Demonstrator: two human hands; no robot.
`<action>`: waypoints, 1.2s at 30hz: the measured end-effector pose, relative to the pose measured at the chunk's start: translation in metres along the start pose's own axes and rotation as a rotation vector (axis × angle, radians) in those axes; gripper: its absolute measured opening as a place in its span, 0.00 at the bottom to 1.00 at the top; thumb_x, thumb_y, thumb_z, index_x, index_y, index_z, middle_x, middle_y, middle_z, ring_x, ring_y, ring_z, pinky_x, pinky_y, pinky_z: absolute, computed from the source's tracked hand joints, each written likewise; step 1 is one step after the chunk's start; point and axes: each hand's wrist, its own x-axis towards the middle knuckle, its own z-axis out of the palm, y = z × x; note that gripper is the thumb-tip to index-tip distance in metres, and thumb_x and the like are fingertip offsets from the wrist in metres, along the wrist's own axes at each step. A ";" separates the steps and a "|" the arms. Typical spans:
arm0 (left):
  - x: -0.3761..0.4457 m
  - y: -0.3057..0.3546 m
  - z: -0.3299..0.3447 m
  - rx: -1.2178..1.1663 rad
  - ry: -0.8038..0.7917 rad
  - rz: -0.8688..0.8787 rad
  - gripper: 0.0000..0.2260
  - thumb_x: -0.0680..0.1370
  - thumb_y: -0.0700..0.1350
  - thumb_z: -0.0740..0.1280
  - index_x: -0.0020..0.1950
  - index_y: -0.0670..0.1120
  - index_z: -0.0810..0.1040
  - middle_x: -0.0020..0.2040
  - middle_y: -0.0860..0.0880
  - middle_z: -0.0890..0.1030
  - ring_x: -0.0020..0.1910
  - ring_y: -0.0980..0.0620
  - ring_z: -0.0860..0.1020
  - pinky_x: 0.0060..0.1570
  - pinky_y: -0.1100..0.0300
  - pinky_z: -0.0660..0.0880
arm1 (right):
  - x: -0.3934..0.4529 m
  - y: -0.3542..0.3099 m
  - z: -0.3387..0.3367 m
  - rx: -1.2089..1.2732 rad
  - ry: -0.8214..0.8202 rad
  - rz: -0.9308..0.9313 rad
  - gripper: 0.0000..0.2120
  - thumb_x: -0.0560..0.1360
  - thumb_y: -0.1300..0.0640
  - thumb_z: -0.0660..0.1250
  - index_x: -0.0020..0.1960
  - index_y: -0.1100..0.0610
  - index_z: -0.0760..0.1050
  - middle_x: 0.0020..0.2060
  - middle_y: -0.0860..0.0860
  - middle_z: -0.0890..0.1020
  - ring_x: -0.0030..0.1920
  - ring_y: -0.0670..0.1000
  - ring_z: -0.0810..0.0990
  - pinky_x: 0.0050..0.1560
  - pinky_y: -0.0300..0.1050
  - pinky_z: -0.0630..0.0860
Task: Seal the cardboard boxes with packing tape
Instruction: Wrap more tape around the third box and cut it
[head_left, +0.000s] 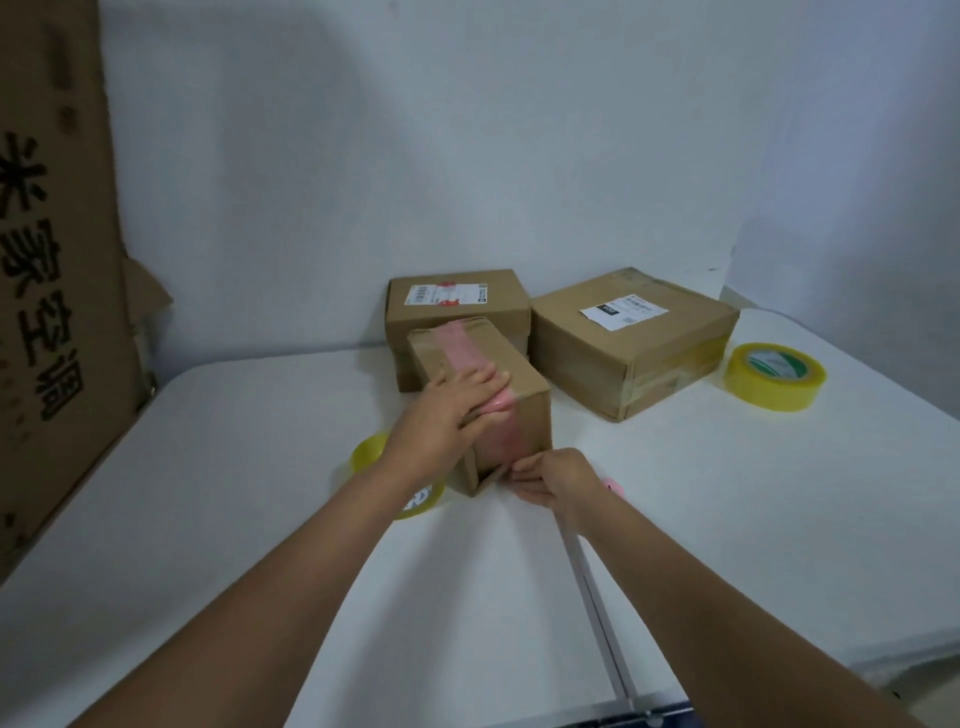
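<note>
Big flattened brown cardboard sheet with black printed characters (52, 260) leans upright way off left of the grip. Plain pale wall (467, 130) sits behind it. White tabletop (249, 467) is underneath, and a thin silver metal strip (597, 613) runs from the grip back toward the near edge.

Open surface lies near and to the right of the pink-taped box (480, 395); behind it the way is blocked.

Two sealed boxes (457, 306) (631, 343) stand against the wall behind the pink-taped box, one touching it. A yellow tape roll (774, 376) lies far right, another (397, 478) just left, under the left forearm. A tall cardboard sheet (57, 270) walls the far left.
</note>
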 end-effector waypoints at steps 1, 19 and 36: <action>-0.001 0.002 -0.001 -0.071 0.058 -0.025 0.22 0.81 0.52 0.63 0.75 0.54 0.67 0.76 0.55 0.65 0.76 0.57 0.59 0.76 0.57 0.50 | -0.001 0.000 -0.004 0.019 0.035 -0.020 0.09 0.78 0.70 0.58 0.45 0.68 0.77 0.40 0.60 0.79 0.40 0.57 0.80 0.53 0.50 0.78; 0.003 0.024 0.019 0.403 -0.026 -0.246 0.14 0.79 0.48 0.65 0.62 0.49 0.66 0.64 0.49 0.68 0.48 0.40 0.78 0.42 0.48 0.76 | 0.011 -0.046 -0.027 -0.280 0.195 -0.444 0.32 0.71 0.74 0.50 0.71 0.55 0.67 0.65 0.56 0.72 0.62 0.56 0.73 0.54 0.45 0.74; 0.022 -0.007 -0.013 0.305 -0.360 -0.260 0.28 0.75 0.41 0.65 0.73 0.58 0.63 0.72 0.45 0.67 0.70 0.41 0.64 0.72 0.41 0.58 | -0.008 -0.008 -0.040 -0.217 0.369 -0.630 0.23 0.69 0.74 0.52 0.47 0.54 0.79 0.43 0.48 0.81 0.40 0.45 0.79 0.44 0.40 0.73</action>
